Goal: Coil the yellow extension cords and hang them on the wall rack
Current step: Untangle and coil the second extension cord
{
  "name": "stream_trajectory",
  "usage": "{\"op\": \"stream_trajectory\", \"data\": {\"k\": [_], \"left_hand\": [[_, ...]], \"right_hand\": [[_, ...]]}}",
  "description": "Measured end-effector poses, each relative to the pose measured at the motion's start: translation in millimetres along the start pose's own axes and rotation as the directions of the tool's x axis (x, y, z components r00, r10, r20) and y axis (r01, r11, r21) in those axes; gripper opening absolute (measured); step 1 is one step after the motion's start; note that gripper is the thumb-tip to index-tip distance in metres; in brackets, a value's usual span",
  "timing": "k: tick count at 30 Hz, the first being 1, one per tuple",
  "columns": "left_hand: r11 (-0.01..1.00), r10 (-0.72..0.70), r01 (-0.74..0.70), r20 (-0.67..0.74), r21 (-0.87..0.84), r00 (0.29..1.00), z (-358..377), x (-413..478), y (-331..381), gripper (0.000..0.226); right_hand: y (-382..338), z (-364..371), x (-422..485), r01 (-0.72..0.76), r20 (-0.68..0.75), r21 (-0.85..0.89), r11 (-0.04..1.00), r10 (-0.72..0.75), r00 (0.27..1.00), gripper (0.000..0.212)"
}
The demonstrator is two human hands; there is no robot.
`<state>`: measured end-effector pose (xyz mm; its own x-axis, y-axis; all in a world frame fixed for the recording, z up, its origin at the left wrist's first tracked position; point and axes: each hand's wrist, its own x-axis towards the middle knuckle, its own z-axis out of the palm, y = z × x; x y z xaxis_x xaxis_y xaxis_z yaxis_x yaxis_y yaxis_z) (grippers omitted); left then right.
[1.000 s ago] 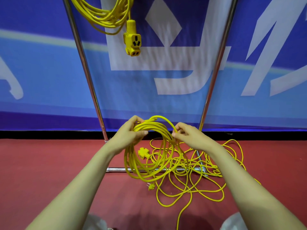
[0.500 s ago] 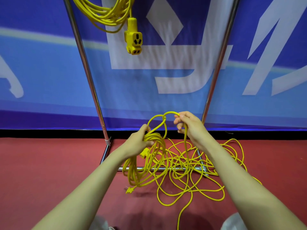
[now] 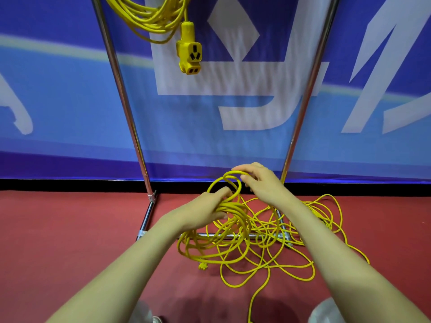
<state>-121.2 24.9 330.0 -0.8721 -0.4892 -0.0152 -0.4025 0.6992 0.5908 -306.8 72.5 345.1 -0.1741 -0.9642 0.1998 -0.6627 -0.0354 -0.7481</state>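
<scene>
Down low, above the red floor (image 3: 70,229), a person holds out both bare arms. Their left hand (image 3: 205,208) has its fingers curled tight round a bunch of yellow loops, the coil (image 3: 224,231), and the loops hang down from the hand toward the floor. Their right hand (image 3: 258,183) is a bit higher and just beside the left one. Its fingers are bent and pinch one new loop (image 3: 218,183) of the same cord at the top, and that loop curves over to the left hand. Under the hands and off to the right, the loose cord (image 3: 293,262) lies in a messy heap on the floor, over the bottom bar of the metal rack (image 3: 123,96). One strand runs from the heap back toward the person. A small yellow plug (image 3: 203,266) shows at the bottom of the hanging loops. Up high, between the two shiny poles of the rack, another yellow cord (image 3: 149,17) hangs in a neat bunch, and its fat socket (image 3: 189,54) dangles below it. Behind the rack is a big blue banner (image 3: 58,101) with white shapes on it.
</scene>
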Motion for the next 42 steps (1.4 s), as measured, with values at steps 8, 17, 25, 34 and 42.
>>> {"op": "stream_trajectory", "data": {"k": [8, 17, 25, 34, 42], "left_hand": [[0.997, -0.058, 0.055, -0.052, -0.051, 0.997, 0, 0, -6, 0.031], [0.983, -0.149, 0.103, -0.341, -0.150, 0.928, -13, 0, -11, 0.028], [0.685, -0.493, 0.002, -0.462, -0.728, 0.738, -26, -3, -37, 0.022], [0.579, -0.456, -0.150, -0.471, -0.801, 0.755, -38, -2, -21, 0.022], [0.673, -0.342, 0.016, -0.292, -0.740, 0.893, -35, -8, -19, 0.022]], "right_hand": [[1, -9, 0, -0.037, -0.121, 0.407, 0.913, 0.094, 0.988, 0.024], [5, -15, 0, -0.026, -0.334, 0.042, 0.999, 0.038, 0.942, 0.008], [49, -26, -1, -0.534, -0.182, -0.150, 0.832, 0.508, 0.842, 0.024], [50, 5, -13, -0.561, 0.409, 0.053, 0.826, 0.494, 0.767, 0.009], [33, -2, 2, -0.358, 0.080, 0.374, 0.855, 0.355, 0.931, 0.012]]}}
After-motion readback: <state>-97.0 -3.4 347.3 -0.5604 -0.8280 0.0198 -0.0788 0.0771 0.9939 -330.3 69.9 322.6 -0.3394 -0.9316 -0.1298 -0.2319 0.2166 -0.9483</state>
